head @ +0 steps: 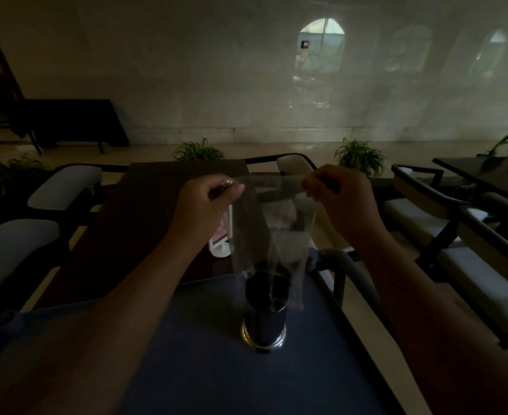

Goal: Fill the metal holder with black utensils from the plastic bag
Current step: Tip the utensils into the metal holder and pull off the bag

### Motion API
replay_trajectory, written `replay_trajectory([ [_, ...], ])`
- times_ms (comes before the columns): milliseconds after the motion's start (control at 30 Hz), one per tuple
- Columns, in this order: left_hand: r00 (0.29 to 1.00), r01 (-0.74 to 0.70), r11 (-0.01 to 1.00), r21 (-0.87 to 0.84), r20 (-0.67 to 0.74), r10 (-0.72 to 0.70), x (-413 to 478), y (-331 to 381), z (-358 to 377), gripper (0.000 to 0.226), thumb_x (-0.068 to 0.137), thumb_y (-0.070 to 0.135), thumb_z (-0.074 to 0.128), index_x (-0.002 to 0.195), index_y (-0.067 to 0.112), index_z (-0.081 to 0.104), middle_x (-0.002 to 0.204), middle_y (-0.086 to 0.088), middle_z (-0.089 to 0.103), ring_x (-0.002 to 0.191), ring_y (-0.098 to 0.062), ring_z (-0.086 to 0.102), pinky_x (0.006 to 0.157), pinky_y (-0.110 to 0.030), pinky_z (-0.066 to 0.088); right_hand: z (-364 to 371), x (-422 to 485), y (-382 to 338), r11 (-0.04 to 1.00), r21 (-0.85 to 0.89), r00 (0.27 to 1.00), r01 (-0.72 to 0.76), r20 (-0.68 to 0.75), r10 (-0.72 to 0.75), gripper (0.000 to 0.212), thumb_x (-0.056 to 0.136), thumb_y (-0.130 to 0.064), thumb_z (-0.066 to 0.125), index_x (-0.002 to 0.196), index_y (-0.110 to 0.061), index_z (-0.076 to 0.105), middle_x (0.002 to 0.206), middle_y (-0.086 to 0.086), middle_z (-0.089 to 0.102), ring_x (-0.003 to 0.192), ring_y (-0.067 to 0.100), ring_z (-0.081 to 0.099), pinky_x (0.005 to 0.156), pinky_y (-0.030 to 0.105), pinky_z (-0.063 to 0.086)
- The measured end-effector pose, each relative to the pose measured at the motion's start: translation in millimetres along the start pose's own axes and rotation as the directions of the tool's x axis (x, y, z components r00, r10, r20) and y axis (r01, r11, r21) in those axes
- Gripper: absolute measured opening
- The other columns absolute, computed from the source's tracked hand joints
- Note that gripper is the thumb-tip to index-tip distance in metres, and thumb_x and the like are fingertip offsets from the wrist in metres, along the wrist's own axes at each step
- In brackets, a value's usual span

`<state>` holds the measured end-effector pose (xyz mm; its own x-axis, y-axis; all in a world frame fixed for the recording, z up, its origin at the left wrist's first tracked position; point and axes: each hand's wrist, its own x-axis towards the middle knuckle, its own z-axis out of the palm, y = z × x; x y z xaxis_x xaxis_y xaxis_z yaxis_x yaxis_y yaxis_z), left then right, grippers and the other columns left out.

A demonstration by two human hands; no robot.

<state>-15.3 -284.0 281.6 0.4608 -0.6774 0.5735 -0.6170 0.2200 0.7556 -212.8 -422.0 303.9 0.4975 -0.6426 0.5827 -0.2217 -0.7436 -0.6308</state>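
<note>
Above metal holder (263, 326): left hand (206, 202), right hand (344, 199) pinch plastic bag (272, 232) top; no writing legible.

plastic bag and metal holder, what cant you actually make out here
- Head view: the black utensils are a dark mass; the dim light and crinkled plastic bag hide their number and type.
- How full the metal holder is: the bag covers its mouth.
- The left hand and right hand pinch the bag's top; their fingertips curl out of sight.
</note>
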Motion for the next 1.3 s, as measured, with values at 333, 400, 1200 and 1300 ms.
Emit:
replay_trajectory([
  [333,0.999,-0.015,0.999,-0.042,-0.045,0.013,7,9,-2,0.014,0.091,0.022,0.065,0.080,0.018,0.073,0.073,0.005,0.071,0.069,-0.002,0.066,0.066,-0.013,0.051,-9,8,-11,0.998,0.046,0.999,0.041,-0.032,-0.040,0.010,0.092,-0.018,0.063,0.087,-0.025,0.068,0.074,-0.009,0.067,0.066,-0.001,0.064,0.063,0.015,0.054],
  [400,0.997,-0.039,0.998,-0.049,-0.071,0.036,13,14,-4,0.018,0.090,0.026,0.066,0.077,0.014,0.073,0.067,0.000,0.070,0.066,-0.002,0.065,0.064,-0.012,0.050,-13,13,-19,0.996,0.078,0.998,0.038,-0.045,-0.035,0.008,0.093,-0.017,0.063,0.090,-0.017,0.071,0.076,0.000,0.070,0.068,0.011,0.068,0.064,0.022,0.057],
  [1200,0.972,0.211,0.908,0.363,0.017,-0.233,-57,-22,-162,0.015,0.091,0.014,0.063,0.094,0.026,0.073,0.101,0.006,0.071,0.098,-0.006,0.063,0.084,-0.028,0.049,139,-17,-54,0.988,0.133,0.956,0.082,0.271,-0.116,0.019,0.090,-0.018,0.065,0.084,-0.035,0.060,0.074,-0.021,0.060,0.071,-0.012,0.062,0.060,0.010,0.046],
  [1300,0.964,0.243,0.878,0.412,-0.001,-0.266,-83,-39,-176,0.015,0.091,0.013,0.064,0.095,0.026,0.073,0.103,0.009,0.070,0.097,0.005,0.060,0.080,-0.016,0.046,162,-40,-53,0.990,0.122,0.930,0.067,0.352,-0.106,0.026,0.089,-0.016,0.065,0.088,-0.041,0.058,0.081,-0.026,0.058,0.080,-0.020,0.057,0.065,0.006,0.044],
])
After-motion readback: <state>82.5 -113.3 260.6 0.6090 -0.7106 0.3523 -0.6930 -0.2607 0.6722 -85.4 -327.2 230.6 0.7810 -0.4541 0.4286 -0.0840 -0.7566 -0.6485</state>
